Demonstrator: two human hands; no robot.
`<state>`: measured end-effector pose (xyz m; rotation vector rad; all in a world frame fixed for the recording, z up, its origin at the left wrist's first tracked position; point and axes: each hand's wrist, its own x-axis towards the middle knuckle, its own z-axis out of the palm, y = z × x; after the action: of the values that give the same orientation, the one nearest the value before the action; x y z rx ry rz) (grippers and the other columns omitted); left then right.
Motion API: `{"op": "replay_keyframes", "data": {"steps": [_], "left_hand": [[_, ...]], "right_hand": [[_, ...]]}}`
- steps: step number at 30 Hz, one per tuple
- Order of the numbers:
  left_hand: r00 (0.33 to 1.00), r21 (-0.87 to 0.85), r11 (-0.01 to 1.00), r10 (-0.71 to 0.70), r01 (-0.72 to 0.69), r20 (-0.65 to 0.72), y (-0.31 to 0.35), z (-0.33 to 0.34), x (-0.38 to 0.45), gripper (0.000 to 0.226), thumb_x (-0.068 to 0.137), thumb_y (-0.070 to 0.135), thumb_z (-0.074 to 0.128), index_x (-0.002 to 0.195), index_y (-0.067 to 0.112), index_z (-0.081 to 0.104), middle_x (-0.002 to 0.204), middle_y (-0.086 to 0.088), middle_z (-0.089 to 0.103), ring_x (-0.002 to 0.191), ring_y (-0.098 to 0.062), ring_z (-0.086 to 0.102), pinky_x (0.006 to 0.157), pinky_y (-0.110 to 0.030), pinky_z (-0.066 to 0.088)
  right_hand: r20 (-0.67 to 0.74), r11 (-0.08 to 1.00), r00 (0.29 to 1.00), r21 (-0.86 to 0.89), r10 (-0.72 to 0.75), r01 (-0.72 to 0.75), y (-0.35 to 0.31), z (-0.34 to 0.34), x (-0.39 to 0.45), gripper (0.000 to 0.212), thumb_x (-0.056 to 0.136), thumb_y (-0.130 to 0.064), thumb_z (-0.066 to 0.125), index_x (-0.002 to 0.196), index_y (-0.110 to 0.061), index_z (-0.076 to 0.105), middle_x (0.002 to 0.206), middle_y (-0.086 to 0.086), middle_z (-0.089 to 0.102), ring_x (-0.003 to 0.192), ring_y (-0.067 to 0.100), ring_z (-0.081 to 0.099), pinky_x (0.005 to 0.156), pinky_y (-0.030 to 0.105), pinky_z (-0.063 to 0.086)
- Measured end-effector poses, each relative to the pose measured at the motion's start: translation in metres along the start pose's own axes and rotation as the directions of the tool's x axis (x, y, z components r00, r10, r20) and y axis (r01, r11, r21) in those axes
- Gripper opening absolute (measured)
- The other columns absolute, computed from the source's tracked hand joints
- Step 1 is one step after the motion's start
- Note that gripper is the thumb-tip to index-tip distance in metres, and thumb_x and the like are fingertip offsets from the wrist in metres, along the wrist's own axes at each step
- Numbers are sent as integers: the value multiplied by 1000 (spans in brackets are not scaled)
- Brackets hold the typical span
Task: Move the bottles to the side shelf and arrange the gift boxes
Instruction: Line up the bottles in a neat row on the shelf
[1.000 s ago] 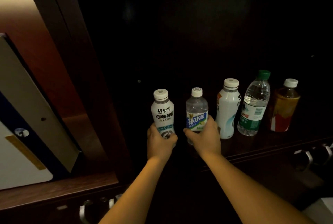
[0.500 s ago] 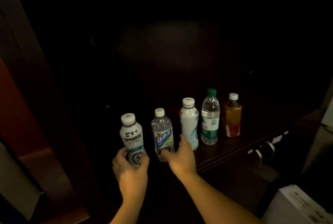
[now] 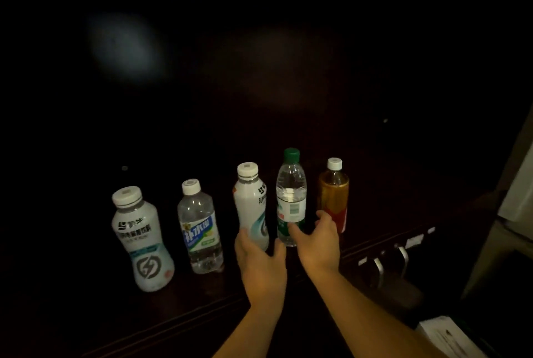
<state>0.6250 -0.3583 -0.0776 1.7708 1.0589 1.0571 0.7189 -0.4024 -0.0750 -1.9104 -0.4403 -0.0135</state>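
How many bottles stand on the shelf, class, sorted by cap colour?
White caps: 4, on the opaque white bottle at far left, the clear blue-labelled bottle, the second opaque white bottle and the amber drink bottle.
Green caps: 1, on the clear water bottle.
Total: 5 bottles.

Both forearms are bare up to the bottom edge of the view, with no sleeve showing. The left hand (image 3: pixel 261 264) and right hand (image 3: pixel 320 242) wear no gloves. In this dim light, no ring, watch or band seems to sit on either wrist, though small details could be lost.
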Motion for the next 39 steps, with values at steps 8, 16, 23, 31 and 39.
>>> {"op": "replay_keyframes", "data": {"steps": [8, 16, 23, 31, 39], "left_hand": [[950, 63, 983, -150, 173, -273, -5, 33, 34, 77, 73, 39, 75, 132, 7, 37, 131, -14, 43, 117, -32, 46, 84, -45, 47], [976, 24, 999, -42, 48, -215, -14, 28, 37, 51, 71, 27, 70, 116, 17, 47, 100, 0, 55, 94, -22, 57, 66, -33, 46], [984, 71, 996, -45, 58, -174, -15, 23, 41, 61, 71, 23, 75, 122, 11, 43, 106, -3, 51, 101, -27, 55, 72, -35, 45], [993, 107, 993, -36, 48, -112, -18, 16, 38, 73, 76, 30, 72, 135, 9, 35, 121, -10, 45, 96, -21, 54, 68, -29, 40], [995, 91, 995, -37, 45, -89, -18, 16, 38, 69, 76, 25, 71, 134, 8, 36, 120, -9, 43, 90, -14, 48, 68, -28, 40]], "right_hand": [[119, 991, 985, -43, -123, 129, 14, 21, 31, 86, 58, -58, 83, 123, -14, 49, 117, 3, 52, 112, 20, 50, 83, 41, 52], [327, 965, 937, 262, -124, 36, 16, 17, 35, 68, 60, -36, 74, 122, -33, 48, 107, -4, 61, 102, 16, 60, 79, 43, 55], [148, 977, 966, 41, -214, 210, 10, 19, 30, 67, 64, -38, 80, 121, -19, 52, 109, 1, 60, 102, 18, 57, 76, 35, 51], [112, 998, 992, 16, -63, 62, 14, 24, 20, 89, 64, -46, 84, 136, -13, 42, 129, 9, 49, 121, 26, 48, 90, 45, 51], [143, 995, 984, -3, -103, 104, 13, 26, 25, 64, 72, -37, 78, 123, -12, 50, 118, 7, 55, 116, 23, 49, 88, 43, 50]]}}
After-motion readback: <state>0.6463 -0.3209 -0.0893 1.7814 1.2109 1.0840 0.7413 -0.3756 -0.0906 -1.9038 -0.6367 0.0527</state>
